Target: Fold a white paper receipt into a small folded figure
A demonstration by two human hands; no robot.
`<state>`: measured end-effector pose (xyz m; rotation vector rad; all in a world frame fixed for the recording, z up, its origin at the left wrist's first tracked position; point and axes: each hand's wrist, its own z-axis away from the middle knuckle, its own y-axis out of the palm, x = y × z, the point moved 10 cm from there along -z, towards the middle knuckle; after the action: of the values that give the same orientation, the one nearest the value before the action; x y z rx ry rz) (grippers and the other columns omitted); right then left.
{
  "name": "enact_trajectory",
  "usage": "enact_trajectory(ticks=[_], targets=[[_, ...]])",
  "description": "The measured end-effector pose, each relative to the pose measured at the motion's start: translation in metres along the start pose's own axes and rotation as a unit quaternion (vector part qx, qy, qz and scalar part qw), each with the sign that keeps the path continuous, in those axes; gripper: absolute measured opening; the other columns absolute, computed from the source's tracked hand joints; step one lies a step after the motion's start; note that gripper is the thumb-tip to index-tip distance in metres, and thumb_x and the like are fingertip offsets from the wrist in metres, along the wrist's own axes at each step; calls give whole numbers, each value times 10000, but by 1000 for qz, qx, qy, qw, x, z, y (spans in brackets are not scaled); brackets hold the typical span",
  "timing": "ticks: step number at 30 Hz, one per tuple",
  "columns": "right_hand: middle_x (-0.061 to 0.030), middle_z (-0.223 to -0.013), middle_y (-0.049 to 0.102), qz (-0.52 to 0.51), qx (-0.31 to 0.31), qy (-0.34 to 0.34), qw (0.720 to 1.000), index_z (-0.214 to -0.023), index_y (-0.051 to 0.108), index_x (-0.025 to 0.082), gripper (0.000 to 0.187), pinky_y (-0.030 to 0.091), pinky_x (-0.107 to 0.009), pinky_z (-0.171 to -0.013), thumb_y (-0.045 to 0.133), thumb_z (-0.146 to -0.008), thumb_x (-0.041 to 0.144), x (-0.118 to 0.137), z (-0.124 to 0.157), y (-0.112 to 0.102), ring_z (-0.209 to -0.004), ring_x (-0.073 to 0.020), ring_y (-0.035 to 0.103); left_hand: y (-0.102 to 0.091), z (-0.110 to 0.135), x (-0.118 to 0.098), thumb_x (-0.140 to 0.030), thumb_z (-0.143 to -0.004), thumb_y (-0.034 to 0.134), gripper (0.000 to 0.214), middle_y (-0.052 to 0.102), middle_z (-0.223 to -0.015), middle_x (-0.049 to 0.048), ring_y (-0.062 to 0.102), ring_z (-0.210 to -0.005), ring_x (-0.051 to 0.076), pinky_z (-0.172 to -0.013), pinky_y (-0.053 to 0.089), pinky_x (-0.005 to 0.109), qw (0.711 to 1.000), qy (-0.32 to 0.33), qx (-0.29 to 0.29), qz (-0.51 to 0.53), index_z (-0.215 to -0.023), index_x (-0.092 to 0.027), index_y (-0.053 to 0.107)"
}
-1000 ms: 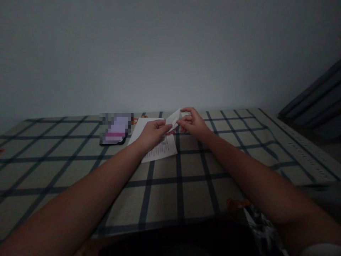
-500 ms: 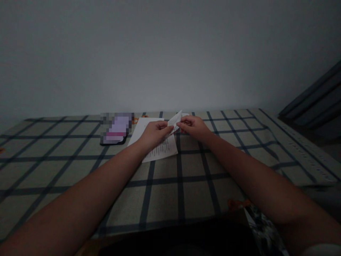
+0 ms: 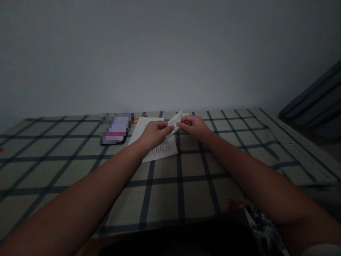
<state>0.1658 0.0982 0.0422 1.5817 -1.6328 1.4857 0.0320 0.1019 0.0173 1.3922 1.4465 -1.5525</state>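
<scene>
A folded piece of white paper [image 3: 175,118] with a pointed tip rising upward is held between my two hands. My left hand [image 3: 154,133] pinches its left side, thumb on the near face. On the other side my right hand [image 3: 194,127] grips it with thumb and fingertips close to the left thumb. Part of the folded paper is hidden behind the fingers. Beneath my left hand a printed sheet [image 3: 170,148] lies on the checked tablecloth [image 3: 165,195], with lines of text showing near its lower right corner.
A phone [image 3: 117,128] with a lit, blurred-out screen lies left of the printed sheet. The plain wall [image 3: 170,60] stands right behind the table. Dark striped fabric [image 3: 319,103] is at the far right, and a dark shape fills the near edge.
Almost nothing differs. My left thumb has shifted very slightly to the right along the folded paper; both hands keep their hold, and the phone and sheet lie where they were.
</scene>
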Motion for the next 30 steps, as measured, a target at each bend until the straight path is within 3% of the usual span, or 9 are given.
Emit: enact_trajectory(ticks=[12,20,30], targets=[[4,-653,568,-5,18,20,1000,-718,584,150,263,427,-238,-568,609,-818,392,-4,1,4,-608,-112,566,0,4,-3,-439,-770,655,308,517,-517,-18,415,-455,91,-455,270,229,999,-10,-5,-30,-680,-145,660],[-16,-716,627,-39,43,37,998,-790,621,140,257,453,-245,-589,661,-790,394,-9,1,9,-629,-112,591,-1,4,-5,-454,-756,666,314,558,-571,-2,434,-479,93,-457,277,225,1000,8,-14,-19,-713,-143,676],[-5,-628,618,-51,12,43,998,-699,572,153,265,430,-233,-564,684,-767,383,-11,1,6,-600,-112,585,0,4,-12,-427,-789,637,302,531,-548,-16,428,-480,93,-465,279,227,998,37,-6,-57,-669,-150,652]])
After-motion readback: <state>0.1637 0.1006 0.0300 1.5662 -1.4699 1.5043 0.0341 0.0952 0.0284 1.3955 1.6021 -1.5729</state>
